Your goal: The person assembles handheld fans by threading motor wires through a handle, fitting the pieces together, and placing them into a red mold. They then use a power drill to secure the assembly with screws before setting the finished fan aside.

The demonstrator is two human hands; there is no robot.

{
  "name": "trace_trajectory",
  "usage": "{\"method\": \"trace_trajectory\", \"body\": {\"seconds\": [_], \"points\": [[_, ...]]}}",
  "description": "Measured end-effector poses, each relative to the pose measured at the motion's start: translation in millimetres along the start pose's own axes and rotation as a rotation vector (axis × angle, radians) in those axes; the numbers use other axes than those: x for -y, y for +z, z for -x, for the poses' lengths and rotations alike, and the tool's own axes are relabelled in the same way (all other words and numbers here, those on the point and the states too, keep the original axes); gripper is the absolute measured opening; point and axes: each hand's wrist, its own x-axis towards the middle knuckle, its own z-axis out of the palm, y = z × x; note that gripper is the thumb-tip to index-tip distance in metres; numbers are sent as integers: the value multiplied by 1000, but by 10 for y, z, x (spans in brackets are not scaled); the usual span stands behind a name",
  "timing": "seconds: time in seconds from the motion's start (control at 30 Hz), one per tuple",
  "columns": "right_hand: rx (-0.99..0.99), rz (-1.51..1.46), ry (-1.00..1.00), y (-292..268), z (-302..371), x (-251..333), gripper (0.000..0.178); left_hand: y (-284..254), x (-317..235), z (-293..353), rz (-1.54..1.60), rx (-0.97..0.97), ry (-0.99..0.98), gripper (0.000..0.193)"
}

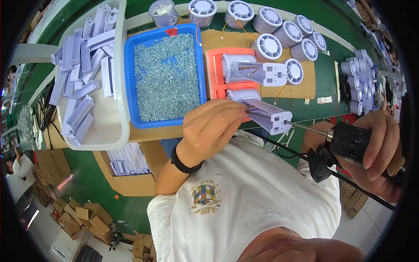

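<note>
Gripping a black power driver point(349, 142) at far right of frame, the right hand point(379, 144) has its fingers curled round it, long bit at the end of a lavender bracket point(267, 108) right of centre. Left hand's point(213, 125) fingertips are at the bracket's other end, can't tell if they're pinching anything.

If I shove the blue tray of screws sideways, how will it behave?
The blue tray is probably heavy for its size, being spread with metal screws. Those would likely slide if it tilted, since they lie loose. It seems unlikely to tip, sitting broad and low.
</note>
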Motion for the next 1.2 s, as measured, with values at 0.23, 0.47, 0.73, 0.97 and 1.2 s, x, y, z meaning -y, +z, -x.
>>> {"method": "trace_trajectory", "body": {"seconds": [0.23, 0.47, 0.73, 0.97, 1.2], "points": [[-219, 303, -29, 122, 77, 161, 70, 28, 36, 34, -33, -7, 21, 22], [-8, 46, -40, 12, 81, 18, 69, 38, 4, 53, 0, 3, 31, 23], [2, 60, -22, 64, 79, 62, 69, -18, 23, 69, -67, 45, 71, 31], [5, 87, -11, 88, 93, 49, 69, -14, 4, 137, -106, 61, -40, 40], [4, 141, 9, 97, 99, 32, 69, 34, 100, 215, -147, 93, -40, 40]]}}
